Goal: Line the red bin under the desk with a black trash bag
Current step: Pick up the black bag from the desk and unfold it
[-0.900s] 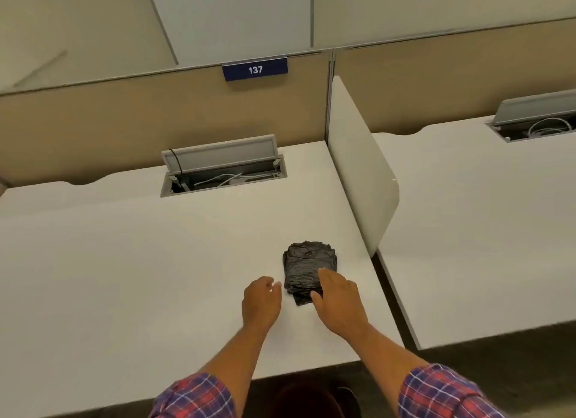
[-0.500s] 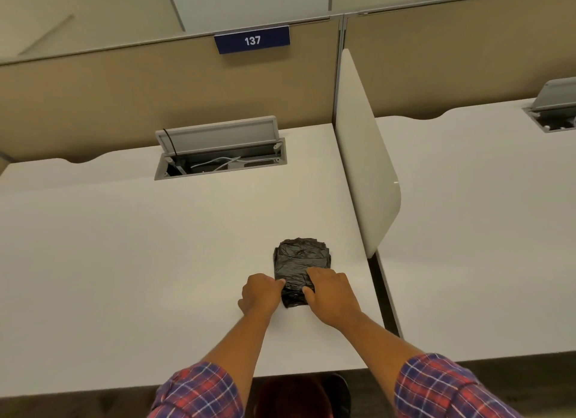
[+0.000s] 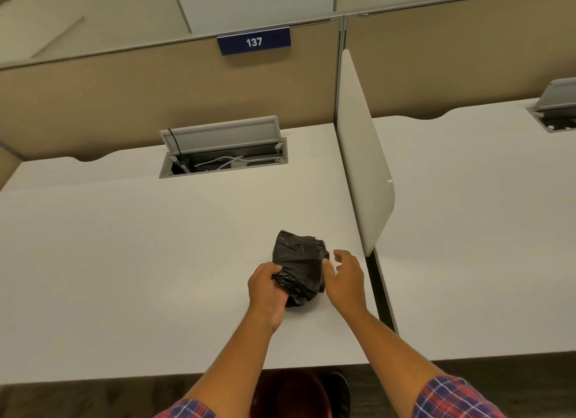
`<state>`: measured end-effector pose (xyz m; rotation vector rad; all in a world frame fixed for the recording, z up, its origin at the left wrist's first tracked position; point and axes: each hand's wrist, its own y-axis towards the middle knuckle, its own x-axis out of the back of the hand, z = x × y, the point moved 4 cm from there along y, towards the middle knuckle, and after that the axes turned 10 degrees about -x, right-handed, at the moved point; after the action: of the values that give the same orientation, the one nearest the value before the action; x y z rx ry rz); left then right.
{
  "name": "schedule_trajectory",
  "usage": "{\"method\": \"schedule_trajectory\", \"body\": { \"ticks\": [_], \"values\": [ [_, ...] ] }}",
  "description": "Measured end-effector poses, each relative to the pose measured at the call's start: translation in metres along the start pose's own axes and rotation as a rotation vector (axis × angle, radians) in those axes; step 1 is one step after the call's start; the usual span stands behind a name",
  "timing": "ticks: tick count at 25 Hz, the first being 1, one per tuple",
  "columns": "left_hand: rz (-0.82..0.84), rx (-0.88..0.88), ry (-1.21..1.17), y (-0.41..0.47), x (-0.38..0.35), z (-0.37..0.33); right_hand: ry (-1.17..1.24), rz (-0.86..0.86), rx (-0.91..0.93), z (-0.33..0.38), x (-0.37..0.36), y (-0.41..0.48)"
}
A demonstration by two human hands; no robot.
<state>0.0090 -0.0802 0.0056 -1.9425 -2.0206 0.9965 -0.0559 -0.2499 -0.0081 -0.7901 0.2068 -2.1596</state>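
- Left grip (image 3: 267, 288) clutches the bag (image 3: 299, 266) on the worktop (image 3: 124, 261).
- Right grip (image 3: 344, 275), wide, at the bag's 3 o'clock.
- Bin (image 3: 290, 392) below the worktop's near edge.

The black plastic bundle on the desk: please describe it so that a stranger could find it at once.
Start at the blue sign numbered 137 on the partition and come down the white desk toward its near right corner. There the crumpled, shiny black plastic trash bag bundle lies between the left hand and right hand. It is the only dark thing on the pale desktop.
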Motion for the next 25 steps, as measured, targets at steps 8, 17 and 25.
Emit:
{"method": "schedule_trajectory", "body": {
  "ticks": [8, 17, 25],
  "values": [
    [0.294, -0.144, 0.038, -0.070, 0.045, -0.063, 0.392, 0.382, -0.518, 0.019, -0.008, -0.071],
    [0.942, -0.661, 1.186, -0.177, 0.147, -0.080, 0.498, 0.774, -0.389, 0.067, -0.082, -0.168],
    [0.067, -0.641, 0.490, -0.200, 0.276, -0.121, 0.396, 0.621, -0.116, 0.068, -0.130, -0.238]
  ]
}}
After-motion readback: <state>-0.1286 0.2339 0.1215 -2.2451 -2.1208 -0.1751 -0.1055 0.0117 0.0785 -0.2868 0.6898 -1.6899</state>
